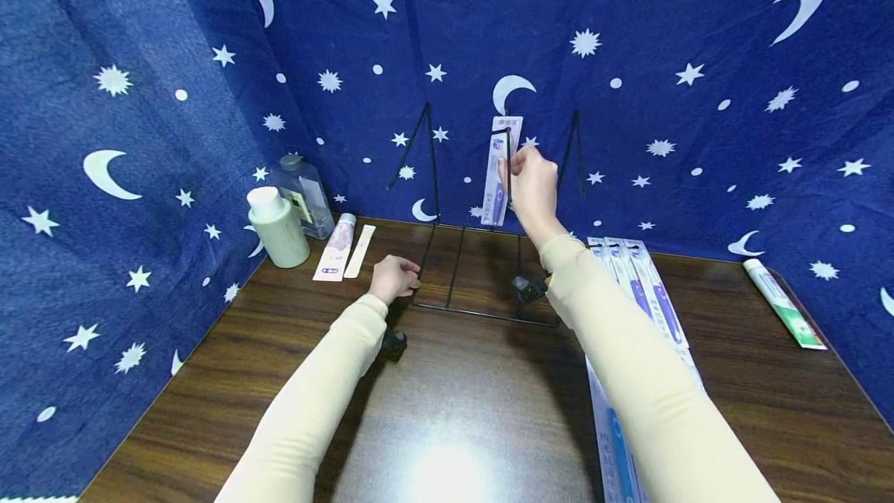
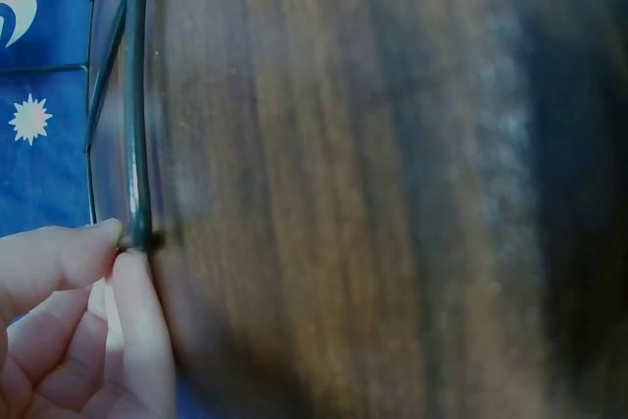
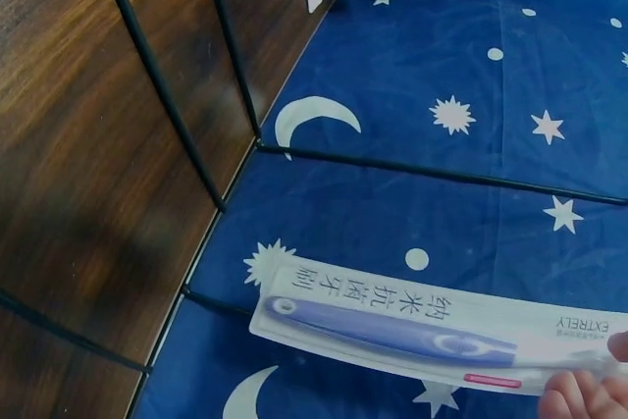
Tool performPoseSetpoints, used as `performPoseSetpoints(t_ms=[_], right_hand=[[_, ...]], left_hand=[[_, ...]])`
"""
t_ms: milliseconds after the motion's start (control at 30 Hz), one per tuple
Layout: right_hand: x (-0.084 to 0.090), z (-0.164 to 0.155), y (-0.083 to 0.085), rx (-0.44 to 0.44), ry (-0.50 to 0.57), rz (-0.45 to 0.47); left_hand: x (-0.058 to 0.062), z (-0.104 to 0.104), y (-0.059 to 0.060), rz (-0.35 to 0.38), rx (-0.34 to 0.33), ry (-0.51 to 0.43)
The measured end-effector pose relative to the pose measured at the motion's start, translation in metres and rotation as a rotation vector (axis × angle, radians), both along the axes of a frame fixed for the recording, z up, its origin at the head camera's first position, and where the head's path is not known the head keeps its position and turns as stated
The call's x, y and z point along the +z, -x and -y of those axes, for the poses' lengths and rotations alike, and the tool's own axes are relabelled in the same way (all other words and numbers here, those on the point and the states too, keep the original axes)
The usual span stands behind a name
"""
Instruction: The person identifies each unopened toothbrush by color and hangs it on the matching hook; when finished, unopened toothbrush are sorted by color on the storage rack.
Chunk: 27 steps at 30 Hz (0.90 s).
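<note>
A black wire rack (image 1: 489, 316) stands on the wooden table with its uprights near the blue curtain. My left hand (image 1: 394, 279) is at its front left corner; the left wrist view has thumb and forefinger pinching the end of the wire (image 2: 137, 144). Up at the rack's middle, my right hand (image 1: 536, 181) holds a packaged toothbrush (image 1: 493, 189) near its right edge. The pack hangs upright, its top close by the rack's front hook (image 1: 508, 146). Through the clear front, a purple toothbrush handle (image 3: 392, 331) shows in the right wrist view.
More packaged toothbrushes (image 1: 649, 286) lie in rows under my right forearm. Far right is a green and white toothpaste tube (image 1: 785, 305). A pale green bottle (image 1: 279, 231), a clear bottle (image 1: 314, 200), a pink and white tube (image 1: 337, 248) and a narrow white packet (image 1: 359, 251) sit at back left.
</note>
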State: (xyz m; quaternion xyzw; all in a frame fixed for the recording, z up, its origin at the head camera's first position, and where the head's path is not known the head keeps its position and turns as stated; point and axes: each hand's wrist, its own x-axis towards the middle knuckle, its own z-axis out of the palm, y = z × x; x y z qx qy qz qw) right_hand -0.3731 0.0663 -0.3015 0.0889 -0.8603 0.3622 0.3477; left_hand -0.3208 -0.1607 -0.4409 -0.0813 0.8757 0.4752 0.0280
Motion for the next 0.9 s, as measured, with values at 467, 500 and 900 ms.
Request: performPoseSetpoints(t_ms=[467, 500, 900], right_hand=[[-0.001, -0.031, -0.033, 0.078, 0.034, 0.014], [-0.003, -0.034, -0.035, 0.074, 0.02, 0.017], [-0.036, -0.102, -0.055, 0.004, -0.096, 0.073]], left_hand=[[-0.011, 0.004, 0.013, 0.03, -0.003, -0.024], [-0.012, 0.005, 0.013, 0.028, -0.001, -0.022], [0.003, 0.0, 0.001, 0.011, 0.004, 0.032]])
